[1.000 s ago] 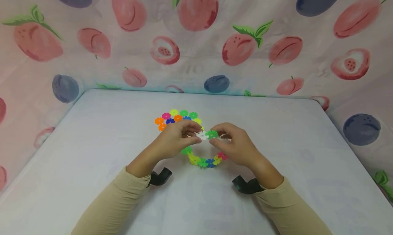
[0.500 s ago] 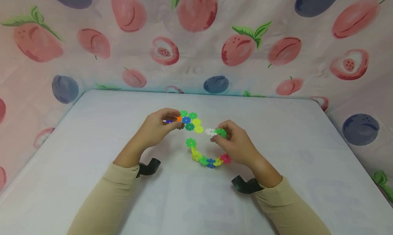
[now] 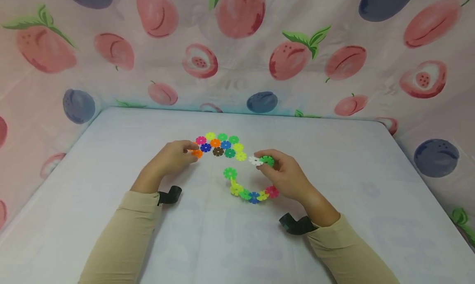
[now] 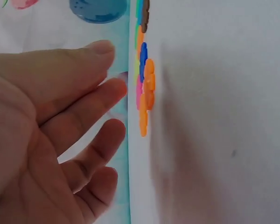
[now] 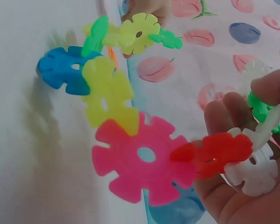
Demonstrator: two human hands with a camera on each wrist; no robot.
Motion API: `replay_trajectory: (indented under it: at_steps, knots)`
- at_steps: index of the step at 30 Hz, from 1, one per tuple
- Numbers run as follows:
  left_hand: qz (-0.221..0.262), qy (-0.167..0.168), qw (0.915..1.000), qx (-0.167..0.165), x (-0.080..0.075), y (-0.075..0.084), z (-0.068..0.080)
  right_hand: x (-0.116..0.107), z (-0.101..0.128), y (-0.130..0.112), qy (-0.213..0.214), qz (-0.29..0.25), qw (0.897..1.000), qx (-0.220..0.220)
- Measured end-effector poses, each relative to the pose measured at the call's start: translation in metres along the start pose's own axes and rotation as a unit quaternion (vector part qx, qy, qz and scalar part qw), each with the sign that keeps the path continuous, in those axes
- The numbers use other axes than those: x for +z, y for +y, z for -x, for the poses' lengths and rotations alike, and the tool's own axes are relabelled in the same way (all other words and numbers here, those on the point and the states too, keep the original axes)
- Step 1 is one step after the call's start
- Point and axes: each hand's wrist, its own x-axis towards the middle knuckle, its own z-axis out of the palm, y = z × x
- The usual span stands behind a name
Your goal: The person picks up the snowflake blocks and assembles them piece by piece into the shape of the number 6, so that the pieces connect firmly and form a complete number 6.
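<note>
A chain of slotted plastic flower discs hangs from my right hand (image 3: 289, 177). Thumb and fingers pinch its green disc (image 3: 267, 160), and a white disc (image 3: 254, 160) sticks out to the left. In the right wrist view, white, red and pink discs (image 5: 126, 163) interlock, followed by yellow and blue ones (image 5: 60, 70). The chain curves down to a green end disc (image 3: 230, 173). My left hand (image 3: 172, 158) is over the left end of the loose discs, nearest an orange disc (image 3: 197, 153). In the left wrist view its loosely bent fingers (image 4: 102, 137) hold nothing.
Several loose flower discs lie flat in a cluster, among them a brown disc (image 3: 218, 151), a dark blue disc (image 3: 205, 147) and a yellow disc (image 3: 241, 156). The white-covered table (image 3: 334, 152) ends at a fruit-print curtain (image 3: 230, 78) behind.
My left hand let go of the chain, moved left across the loose discs, and now is at their left end. My right hand shifted slightly right, still pinching the chain.
</note>
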Motion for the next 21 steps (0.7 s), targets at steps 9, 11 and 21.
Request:
replay_trajectory:
  at_steps: [9,11,21]
  knots:
    - [-0.022,-0.051,0.9983,0.014,0.000,-0.006,0.002,-0.002,0.000,0.000,-0.001,0.015,1.000,-0.009]
    - [-0.007,-0.045,0.9989,0.009,-0.003,-0.007,0.003,-0.002,-0.001,0.000,-0.002,0.016,1.000,-0.007]
    - [0.005,-0.027,0.9996,-0.003,0.003,-0.006,-0.003,-0.002,-0.001,0.001,-0.003,0.016,1.000,0.001]
